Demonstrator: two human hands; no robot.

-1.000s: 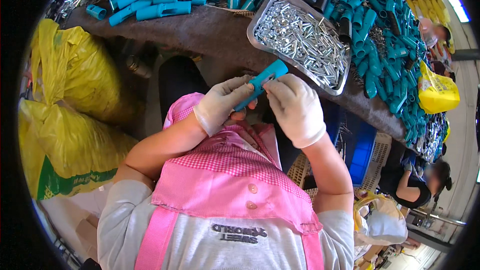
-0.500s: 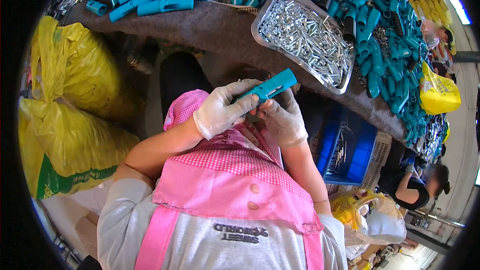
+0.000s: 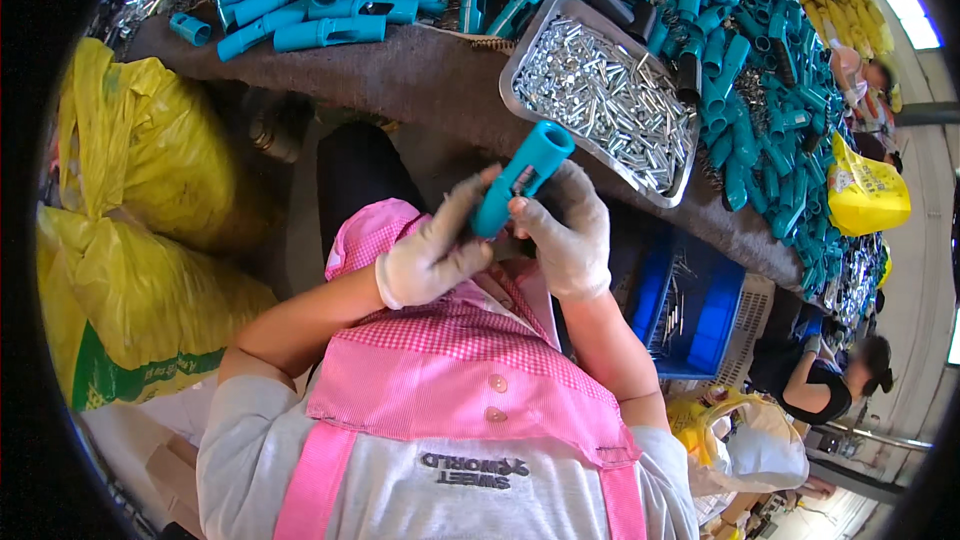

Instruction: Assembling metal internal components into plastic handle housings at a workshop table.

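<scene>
A teal plastic tube (image 3: 545, 152) with a long side slot is held tilted in front of my chest, its round open end up and away from me. Part of a coil spring (image 3: 523, 180) shows inside the slot. My right hand (image 3: 572, 245), in a whitish glove, grips the tube from the right, thumb near the slot and fingers behind. On the tube's other side is my left hand (image 3: 432, 252), gloved too, with thumb and fingers spread; its fingertips are close to the tube, and whether they touch it I cannot tell.
A metal tray (image 3: 512, 90) of small silvery pins sits at the edge of the cloth-covered bench (image 3: 420, 68). Piles of teal tubes (image 3: 330, 32) lie beyond it. Yellow sacks (image 3: 150, 270) stand at left, a blue bin (image 3: 715, 325) at right. Another person (image 3: 825, 390) sits farther right.
The teal tube has turned more upright, its open end swinging left and up. My left hand has loosened from it and opened, while my right hand has taken the grip.
</scene>
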